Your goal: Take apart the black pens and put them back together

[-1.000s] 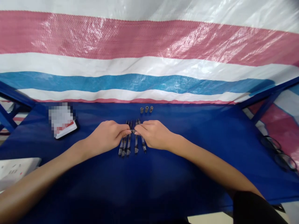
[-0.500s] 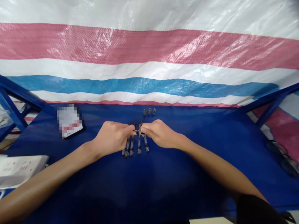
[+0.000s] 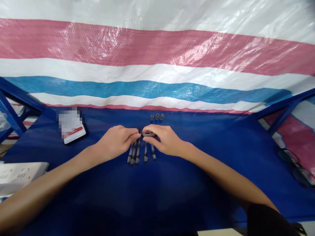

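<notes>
Blue woven sheeting (image 3: 187,186) is stretched over the table top, and a black fabric shape (image 3: 267,221) is seen at the near right edge, its kind not being clear. A white power strip (image 3: 22,173) lies at the near left, just beyond the person's left forearm. Five dark pens (image 3: 139,152) are laid side by side, pointing near and far, with their far ends hidden beneath the hands. The left hand (image 3: 114,142) and right hand (image 3: 164,140) are held above the pens and brought close together. A short dark-grey cylinder (image 3: 148,134) is held crosswise between them, just above the pens. Its right part is clamped by the right fingers (image 3: 154,129) pressed together, while its left end is pinched by the left fingertips (image 3: 136,135). Farther off, three similar grey cylinders (image 3: 157,117) stand in a row near the far edge. A phone (image 3: 73,139), partly blurred, is placed at the far left, and glasses (image 3: 294,167) are left at the far right. Striped pink, white and blue tarpaulin (image 3: 157,65) is hung behind the table.
</notes>
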The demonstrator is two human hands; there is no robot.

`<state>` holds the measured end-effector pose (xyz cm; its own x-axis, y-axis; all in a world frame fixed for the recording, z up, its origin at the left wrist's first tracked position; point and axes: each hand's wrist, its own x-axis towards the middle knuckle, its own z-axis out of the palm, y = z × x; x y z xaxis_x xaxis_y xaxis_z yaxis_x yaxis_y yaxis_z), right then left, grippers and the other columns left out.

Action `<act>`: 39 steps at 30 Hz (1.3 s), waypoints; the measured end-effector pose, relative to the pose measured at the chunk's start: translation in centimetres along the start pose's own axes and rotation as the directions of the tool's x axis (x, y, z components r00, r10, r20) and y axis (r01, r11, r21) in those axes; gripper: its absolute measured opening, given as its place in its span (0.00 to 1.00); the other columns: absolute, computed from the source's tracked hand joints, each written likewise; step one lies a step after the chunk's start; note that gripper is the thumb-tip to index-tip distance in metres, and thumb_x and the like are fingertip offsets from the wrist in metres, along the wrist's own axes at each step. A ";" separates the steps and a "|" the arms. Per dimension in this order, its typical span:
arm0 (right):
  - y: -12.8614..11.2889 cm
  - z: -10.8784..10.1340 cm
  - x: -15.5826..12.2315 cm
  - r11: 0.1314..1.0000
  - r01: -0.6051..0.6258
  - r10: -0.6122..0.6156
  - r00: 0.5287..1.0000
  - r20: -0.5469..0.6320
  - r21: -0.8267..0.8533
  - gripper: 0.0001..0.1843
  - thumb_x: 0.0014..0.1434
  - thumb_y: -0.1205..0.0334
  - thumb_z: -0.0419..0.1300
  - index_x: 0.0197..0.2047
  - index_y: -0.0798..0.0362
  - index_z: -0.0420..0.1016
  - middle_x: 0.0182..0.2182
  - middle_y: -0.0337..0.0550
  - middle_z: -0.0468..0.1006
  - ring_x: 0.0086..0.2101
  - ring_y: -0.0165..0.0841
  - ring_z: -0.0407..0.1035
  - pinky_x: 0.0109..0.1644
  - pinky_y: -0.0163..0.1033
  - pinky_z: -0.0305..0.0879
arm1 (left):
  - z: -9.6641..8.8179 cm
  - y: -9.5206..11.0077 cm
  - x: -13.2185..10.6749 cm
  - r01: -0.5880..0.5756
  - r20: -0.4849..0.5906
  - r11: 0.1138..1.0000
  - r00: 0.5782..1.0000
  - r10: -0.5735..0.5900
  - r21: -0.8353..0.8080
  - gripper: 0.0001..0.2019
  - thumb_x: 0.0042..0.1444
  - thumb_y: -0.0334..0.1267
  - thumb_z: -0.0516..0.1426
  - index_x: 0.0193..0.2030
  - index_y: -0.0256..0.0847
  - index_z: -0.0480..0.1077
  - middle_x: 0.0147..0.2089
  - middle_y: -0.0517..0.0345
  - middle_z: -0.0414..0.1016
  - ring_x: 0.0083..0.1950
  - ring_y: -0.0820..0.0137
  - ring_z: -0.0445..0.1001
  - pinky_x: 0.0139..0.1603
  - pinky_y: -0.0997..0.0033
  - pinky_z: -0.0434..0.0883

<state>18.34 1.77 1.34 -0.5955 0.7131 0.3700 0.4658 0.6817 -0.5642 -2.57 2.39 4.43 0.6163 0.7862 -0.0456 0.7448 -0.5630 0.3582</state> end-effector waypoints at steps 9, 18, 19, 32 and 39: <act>0.2 0.2 -0.2 0.693 0.375 -0.511 0.858 -0.052 -0.616 0.15 0.67 0.61 0.52 0.33 0.58 0.74 0.19 0.37 0.68 0.21 0.28 0.59 0.28 0.38 0.51 | -1.1 0.7 0.0 0.052 0.132 0.947 0.991 -0.011 -0.316 0.19 0.61 0.44 0.44 0.21 0.38 0.57 0.20 0.65 0.55 0.24 0.77 0.55 0.27 0.76 0.54; -0.5 -0.1 -0.2 0.945 0.170 -0.200 0.976 -0.082 -0.278 0.23 0.70 0.58 0.43 0.29 0.57 0.72 0.21 0.39 0.71 0.22 0.26 0.60 0.29 0.34 0.54 | 0.0 0.6 -0.7 -0.051 -0.108 0.996 0.992 0.058 0.068 0.18 0.63 0.42 0.45 0.24 0.39 0.65 0.18 0.63 0.62 0.20 0.75 0.58 0.25 0.73 0.49; -0.6 -0.3 -0.2 0.970 0.130 -0.146 0.987 -0.067 -0.206 0.23 0.70 0.58 0.44 0.30 0.57 0.71 0.20 0.38 0.70 0.21 0.26 0.60 0.29 0.33 0.53 | 0.2 0.6 -0.8 -0.068 -0.138 0.991 0.987 0.084 0.117 0.18 0.63 0.42 0.45 0.25 0.39 0.65 0.18 0.62 0.63 0.20 0.75 0.58 0.25 0.73 0.48; 0.8 -1.1 0.7 0.375 -0.625 0.181 0.773 0.607 0.684 0.23 0.65 0.47 0.49 0.28 0.55 0.67 0.11 0.23 0.47 0.12 0.22 0.44 0.25 0.35 0.64 | 0.5 0.5 -0.8 -0.193 -0.249 0.887 0.915 0.317 0.420 0.17 0.65 0.38 0.43 0.29 0.40 0.67 0.22 0.59 0.68 0.24 0.73 0.64 0.26 0.70 0.51; -0.2 -0.2 0.2 1.000 -0.011 0.012 0.999 -0.053 0.020 0.16 0.66 0.53 0.51 0.42 0.57 0.72 0.30 0.42 0.74 0.30 0.29 0.67 0.35 0.35 0.63 | -0.1 -0.1 -0.3 -0.024 -0.063 0.998 0.998 0.028 0.063 0.18 0.64 0.41 0.44 0.25 0.39 0.64 0.18 0.64 0.61 0.20 0.75 0.58 0.25 0.72 0.50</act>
<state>18.30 1.79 1.70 -0.5542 0.7289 0.4021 0.4591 0.6705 -0.5828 -2.87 2.28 4.50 0.6195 0.7846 0.0232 0.7445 -0.5967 0.2993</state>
